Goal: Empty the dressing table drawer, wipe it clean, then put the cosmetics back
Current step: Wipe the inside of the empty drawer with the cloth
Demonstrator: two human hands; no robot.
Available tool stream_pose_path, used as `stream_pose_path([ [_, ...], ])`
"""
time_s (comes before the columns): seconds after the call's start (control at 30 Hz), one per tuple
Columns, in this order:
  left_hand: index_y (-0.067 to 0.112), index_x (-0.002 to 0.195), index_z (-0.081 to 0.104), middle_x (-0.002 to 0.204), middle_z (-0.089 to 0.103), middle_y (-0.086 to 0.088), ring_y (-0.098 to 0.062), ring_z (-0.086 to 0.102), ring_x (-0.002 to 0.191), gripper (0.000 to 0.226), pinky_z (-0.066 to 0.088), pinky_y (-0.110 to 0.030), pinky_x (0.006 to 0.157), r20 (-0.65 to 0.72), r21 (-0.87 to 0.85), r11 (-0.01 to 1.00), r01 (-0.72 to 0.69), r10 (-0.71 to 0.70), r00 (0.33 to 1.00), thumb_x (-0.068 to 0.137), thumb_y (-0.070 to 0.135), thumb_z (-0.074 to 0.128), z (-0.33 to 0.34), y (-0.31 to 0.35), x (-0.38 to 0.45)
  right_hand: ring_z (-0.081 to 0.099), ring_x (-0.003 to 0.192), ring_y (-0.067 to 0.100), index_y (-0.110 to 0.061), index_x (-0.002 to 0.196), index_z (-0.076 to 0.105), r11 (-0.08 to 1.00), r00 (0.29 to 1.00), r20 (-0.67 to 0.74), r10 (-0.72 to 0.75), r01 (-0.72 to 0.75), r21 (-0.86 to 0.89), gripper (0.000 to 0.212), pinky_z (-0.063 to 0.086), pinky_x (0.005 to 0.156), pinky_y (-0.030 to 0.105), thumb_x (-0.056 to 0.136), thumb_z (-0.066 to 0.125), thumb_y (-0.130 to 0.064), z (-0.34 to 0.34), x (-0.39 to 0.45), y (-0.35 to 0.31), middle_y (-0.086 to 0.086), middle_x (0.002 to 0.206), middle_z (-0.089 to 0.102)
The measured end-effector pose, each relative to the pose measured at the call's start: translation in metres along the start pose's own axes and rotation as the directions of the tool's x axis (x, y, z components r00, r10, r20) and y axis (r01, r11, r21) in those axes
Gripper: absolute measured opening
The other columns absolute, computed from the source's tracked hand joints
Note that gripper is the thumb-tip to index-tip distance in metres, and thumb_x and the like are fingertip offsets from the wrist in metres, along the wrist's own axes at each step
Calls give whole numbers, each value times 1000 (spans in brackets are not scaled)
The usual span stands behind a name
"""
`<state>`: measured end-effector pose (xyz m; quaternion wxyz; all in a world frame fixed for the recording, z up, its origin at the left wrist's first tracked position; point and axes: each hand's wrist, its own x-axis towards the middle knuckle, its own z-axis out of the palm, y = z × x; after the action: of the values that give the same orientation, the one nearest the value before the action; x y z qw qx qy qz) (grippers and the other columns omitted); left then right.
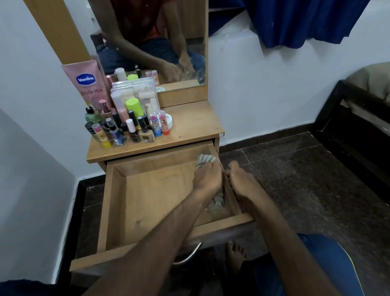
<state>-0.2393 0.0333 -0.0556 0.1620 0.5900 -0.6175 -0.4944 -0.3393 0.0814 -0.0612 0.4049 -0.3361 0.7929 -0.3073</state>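
A: Nearest the camera, what lies at six o'clock?

B: Two bare forearms reaching forward over the pulled-out drawer; its wooden floor is bare; a bare foot shows on the dark floor beneath the front panel.

A: And the hands?

B: The left hand is inside the drawer, at its two o'clock corner, fingers closed round a striped cloth; the cloth bunches out beyond the knuckles, and more of it shows under the wrist. The right hand sits just beside it, on the drawer's right wall; whether its fingers are curled over the rim or merely resting there, I cannot tell.

A: Further out?

B: The cosmetics stand on the desk, crowded toward ten o'clock; nail polish bottles in front, lip balm sticks to their right, a clear plastic box behind, and a pink Vaseline tube leaning against the mirror frame; the mirror at twelve o'clock reflects the person's arms.
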Motion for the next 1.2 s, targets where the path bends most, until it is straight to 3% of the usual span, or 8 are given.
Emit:
stream_pose_path([
  [0.17, -2, 130, 59, 137, 58, -24, -40, 54, 125, 39, 38, -40, 92, 205, 314, 939, -139, 76, 976, 114, 13, 26, -2, -11, -30, 61, 117, 35, -21, 118, 71, 997, 998, -38, 51, -49, 56, 73, 44, 105, 50, 98, 13, -59, 5, 0, -3, 21, 137, 63],
  [0.33, 5, 108, 67, 116, 67, -17, -37, 64, 109, 35, 47, -40, 84, 92, 100, 989, -109, 100, 991, 109, 22, 36, -2, -6, -30, 64, 106, 30, -23, 104, 70, 999, 998, -58, 24, -23, 26, 68, 47, 102, 50, 96, 14, -61, 7, -3, -3, 20, 130, 65],
  [0.5, -6, 105, 66, 118, 66, -31, -45, 61, 115, 40, 49, -46, 93, -26, -92, 991, -100, 98, 995, 111, 18, 34, -13, 14, -3, 56, 110, 32, -26, 119, 64, 1000, 998, -58, 25, -25, -2, 64, 38, 93, 45, 100, 13, -60, 6, -5, -1, 22, 148, 55],
  [0.67, -7, 110, 67, 122, 67, -29, -43, 62, 116, 41, 48, -41, 92, -27, 52, 994, -94, 96, 995, 111, 20, 36, -9, 16, -2, 57, 106, 31, -25, 120, 68, 999, 998, -56, 26, -25, 20, 64, 40, 92, 45, 102, 16, -58, 4, -5, -1, 21, 141, 58],
  [0.83, 8, 109, 65, 116, 66, -18, -32, 68, 101, 30, 56, -40, 84, 140, 207, 976, -64, 35, 990, 110, 23, 39, -7, 1, -29, 60, 94, 22, -21, 103, 67, 999, 998, -51, -23, 24, 28, 62, 41, 90, 44, 101, 15, -54, 6, -3, -1, 16, 128, 66],
  [0.97, -2, 125, 65, 129, 67, -20, -36, 64, 116, 37, 46, -38, 81, 327, 416, 898, -143, 0, 945, 111, 14, 35, -14, 1, -44, 61, 112, 29, -20, 120, 69, 1000, 998, -70, -1, 2, 11, 71, 44, 103, 48, 97, 14, -57, 7, -3, -5, 15, 135, 64],
  [1.07, 4, 118, 67, 121, 69, -16, -33, 67, 106, 42, 48, -39, 82, 360, 392, 899, -197, 48, 932, 113, 27, 32, -32, -4, -39, 57, 123, 36, -19, 133, 66, 1000, 997, -75, 9, -10, -22, 70, 41, 109, 50, 103, 13, -53, 6, -1, -8, 20, 145, 59],
  [1.2, 21, 98, 58, 107, 67, 0, -17, 64, 96, 41, 53, -36, 84, 374, 229, 956, -185, 89, 923, 113, 48, 31, -72, -17, -26, 60, 117, 34, -19, 126, 67, 998, 999, -48, -11, 8, -68, 69, 41, 113, 56, 105, 11, -53, 6, -2, -8, 18, 139, 62],
])
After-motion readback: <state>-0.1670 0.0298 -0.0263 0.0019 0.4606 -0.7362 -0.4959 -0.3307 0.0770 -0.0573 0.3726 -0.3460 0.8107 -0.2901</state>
